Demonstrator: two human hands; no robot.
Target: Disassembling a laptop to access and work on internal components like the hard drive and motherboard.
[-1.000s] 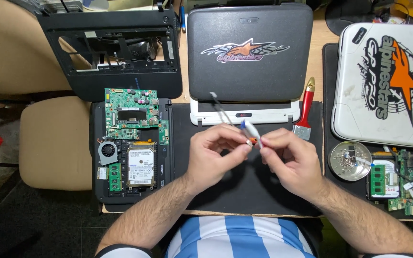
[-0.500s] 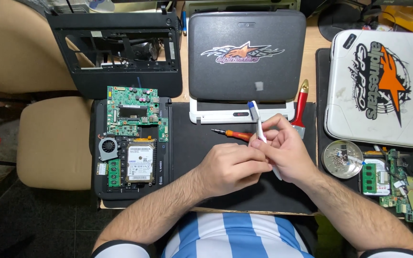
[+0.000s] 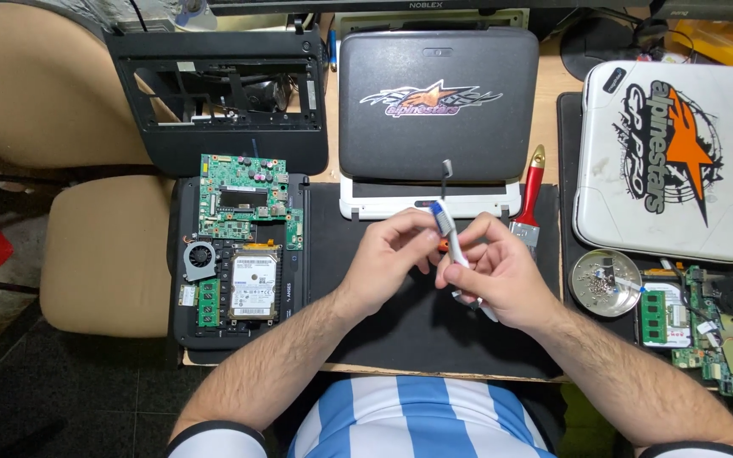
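Over the black mat [image 3: 417,331], the right hand [image 3: 498,276] grips a white syringe-like tube [image 3: 450,237], its lower end hidden, while the left hand [image 3: 392,254] pinches something orange [image 3: 442,246], mostly covered.

Free room: bare black mat [image 3: 400,335] below and left of both hands, open toward the near edge of the surface [image 3: 553,93].

Obstacles:
- Ahead: closed black laptop [image 3: 439,106] on a white base [image 3: 430,203].
- Left: opened laptop chassis [image 3: 239,254] with circuit board and drive.
- Right: red-handled brush [image 3: 529,203], just beside; metal dish [image 3: 607,282] beyond; white laptop [image 3: 663,161] farther.
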